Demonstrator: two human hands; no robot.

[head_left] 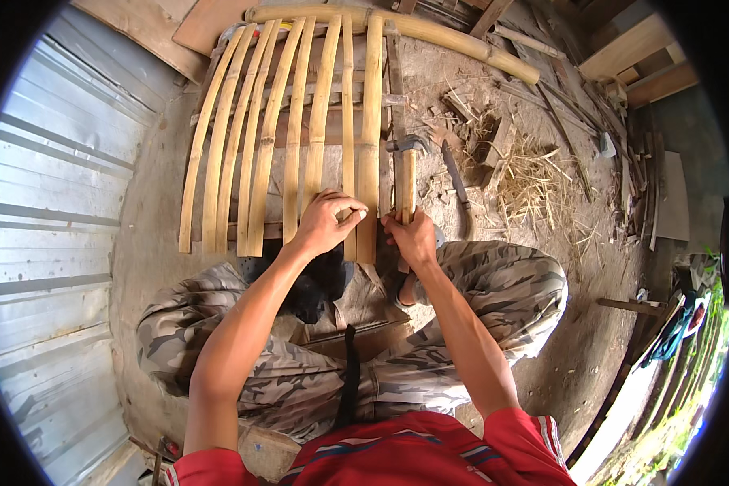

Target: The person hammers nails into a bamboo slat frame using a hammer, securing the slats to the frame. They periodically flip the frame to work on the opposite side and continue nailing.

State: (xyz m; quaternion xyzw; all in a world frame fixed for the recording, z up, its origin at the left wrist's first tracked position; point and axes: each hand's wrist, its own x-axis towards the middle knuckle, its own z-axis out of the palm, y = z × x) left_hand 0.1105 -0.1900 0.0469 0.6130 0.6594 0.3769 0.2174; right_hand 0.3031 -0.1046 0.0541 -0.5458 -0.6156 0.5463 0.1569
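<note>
In front of me several split bamboo slats lie side by side across a wooden frame. My left hand is over the near ends of the slats at the right, its fingers curled with thumb and forefinger together. Whatever that pinch may hold is too small to make out. My right hand grips the lower end of a claw hammer just right of the last, widest slat. The hammer's handle points away from me and its dark head is at the far end.
A knife with a dark blade lies on the ground right of the hammer. Beyond it are wood scraps and a heap of shavings. A thick bamboo pole crosses behind the frame. Corrugated metal sheeting stands at the left.
</note>
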